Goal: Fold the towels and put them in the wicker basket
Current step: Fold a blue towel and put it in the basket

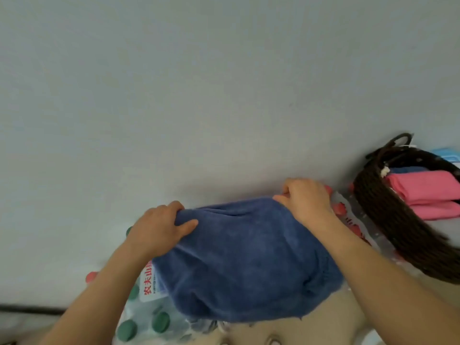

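A dark blue towel (pixel 246 260) is spread out in front of me, hanging down from its far edge. My left hand (pixel 159 226) grips the towel's upper left corner, thumb over the cloth. My right hand (pixel 307 196) grips the upper right corner. A dark brown wicker basket (pixel 395 220) stands at the right, close to my right forearm. Inside it lie folded pink towels (pixel 428 192) and a folded blue towel (pixel 408 169) behind them.
Shrink-wrapped packs of water bottles lie under the towel, with green caps (pixel 160 322) at lower left and red caps (pixel 339 207) by the basket. A plain grey wall (pixel 224 83) fills the upper view. A light blue object (pixel 448 154) sits behind the basket.
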`<state>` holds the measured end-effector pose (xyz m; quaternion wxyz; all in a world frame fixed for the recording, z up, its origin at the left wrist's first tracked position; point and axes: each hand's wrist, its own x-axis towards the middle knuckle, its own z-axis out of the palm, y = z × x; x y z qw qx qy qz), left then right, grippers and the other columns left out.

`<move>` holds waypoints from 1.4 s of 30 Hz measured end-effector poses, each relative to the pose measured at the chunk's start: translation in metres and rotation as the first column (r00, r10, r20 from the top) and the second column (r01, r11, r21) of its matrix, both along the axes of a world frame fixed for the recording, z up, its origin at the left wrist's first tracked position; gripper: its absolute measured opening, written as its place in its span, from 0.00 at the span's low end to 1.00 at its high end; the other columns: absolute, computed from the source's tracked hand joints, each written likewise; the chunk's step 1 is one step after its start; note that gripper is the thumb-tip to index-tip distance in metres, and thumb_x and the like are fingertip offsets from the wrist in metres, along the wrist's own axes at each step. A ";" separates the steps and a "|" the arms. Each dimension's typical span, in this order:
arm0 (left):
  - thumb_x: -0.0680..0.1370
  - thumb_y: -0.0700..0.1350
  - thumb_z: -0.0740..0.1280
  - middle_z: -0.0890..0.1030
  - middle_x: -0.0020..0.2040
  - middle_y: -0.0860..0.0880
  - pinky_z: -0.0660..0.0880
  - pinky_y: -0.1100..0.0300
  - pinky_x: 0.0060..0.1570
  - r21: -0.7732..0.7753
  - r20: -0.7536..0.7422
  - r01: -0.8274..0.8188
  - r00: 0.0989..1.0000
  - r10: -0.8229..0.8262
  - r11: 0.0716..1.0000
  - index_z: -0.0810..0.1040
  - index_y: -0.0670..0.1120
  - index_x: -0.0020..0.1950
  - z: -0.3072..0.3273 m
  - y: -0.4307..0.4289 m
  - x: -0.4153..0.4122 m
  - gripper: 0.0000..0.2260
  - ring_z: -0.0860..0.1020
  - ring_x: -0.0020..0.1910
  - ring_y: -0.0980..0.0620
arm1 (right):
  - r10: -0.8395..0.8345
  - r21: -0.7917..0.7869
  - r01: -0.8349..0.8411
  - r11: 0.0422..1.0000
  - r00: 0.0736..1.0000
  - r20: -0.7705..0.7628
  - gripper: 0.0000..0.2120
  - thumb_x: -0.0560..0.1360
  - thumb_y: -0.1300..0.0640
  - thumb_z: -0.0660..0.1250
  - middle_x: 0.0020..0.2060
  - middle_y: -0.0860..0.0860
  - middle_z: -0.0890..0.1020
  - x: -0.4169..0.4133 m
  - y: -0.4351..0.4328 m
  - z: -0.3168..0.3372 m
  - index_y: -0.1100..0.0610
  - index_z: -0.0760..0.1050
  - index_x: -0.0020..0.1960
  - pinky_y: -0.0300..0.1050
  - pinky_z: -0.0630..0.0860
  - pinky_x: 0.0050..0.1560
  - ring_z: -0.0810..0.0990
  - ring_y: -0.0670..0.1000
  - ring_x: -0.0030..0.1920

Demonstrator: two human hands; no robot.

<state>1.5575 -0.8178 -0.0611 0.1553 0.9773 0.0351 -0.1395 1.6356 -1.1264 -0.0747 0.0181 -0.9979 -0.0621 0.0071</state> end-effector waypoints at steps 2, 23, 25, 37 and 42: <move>0.77 0.58 0.62 0.74 0.56 0.46 0.72 0.50 0.54 0.144 0.086 -0.059 0.995 0.047 0.988 0.70 0.52 0.62 -0.008 -0.013 -0.003 0.17 0.73 0.57 0.42 | -0.050 0.039 0.048 0.998 0.997 0.054 0.17 0.74 0.39 0.65 0.46 0.53 0.80 0.002 -0.010 -0.011 0.53 0.77 0.48 0.48 0.74 0.45 0.79 0.57 0.47; 0.78 0.49 0.60 0.77 0.62 0.54 0.75 0.58 0.51 -0.206 0.312 0.316 0.918 -0.243 0.926 0.75 0.50 0.63 -0.055 -0.236 0.021 0.14 0.76 0.57 0.54 | -0.120 0.352 0.229 0.908 0.945 -0.305 0.04 0.74 0.53 0.63 0.41 0.48 0.80 -0.076 -0.127 -0.034 0.51 0.72 0.41 0.49 0.78 0.42 0.79 0.52 0.43; 0.77 0.50 0.64 0.77 0.63 0.52 0.74 0.56 0.54 -0.303 0.193 0.317 0.944 -0.268 0.899 0.73 0.49 0.66 -0.058 -0.256 0.036 0.18 0.76 0.58 0.52 | -0.133 0.405 0.229 0.885 0.959 -0.251 0.04 0.74 0.53 0.63 0.40 0.49 0.80 -0.075 -0.125 -0.037 0.51 0.71 0.42 0.50 0.76 0.40 0.78 0.54 0.43; 0.76 0.46 0.66 0.79 0.31 0.56 0.71 0.66 0.33 -0.598 0.235 -0.036 0.947 0.218 0.801 0.79 0.51 0.37 -0.039 -0.278 0.070 0.08 0.74 0.31 0.62 | 0.022 0.844 0.489 0.220 0.863 -0.505 0.16 0.72 0.54 0.72 0.49 0.50 0.82 -0.082 -0.117 -0.046 0.46 0.68 0.54 0.54 0.80 0.51 0.82 0.48 0.49; 0.76 0.46 0.67 0.82 0.38 0.55 0.74 0.62 0.40 -0.583 0.273 -0.033 0.933 0.233 0.812 0.82 0.52 0.43 -0.035 -0.292 0.091 0.04 0.79 0.38 0.59 | -0.264 0.860 0.265 0.436 0.951 -0.159 0.20 0.73 0.55 0.69 0.42 0.48 0.79 -0.105 -0.137 -0.050 0.42 0.64 0.59 0.52 0.76 0.43 0.79 0.51 0.42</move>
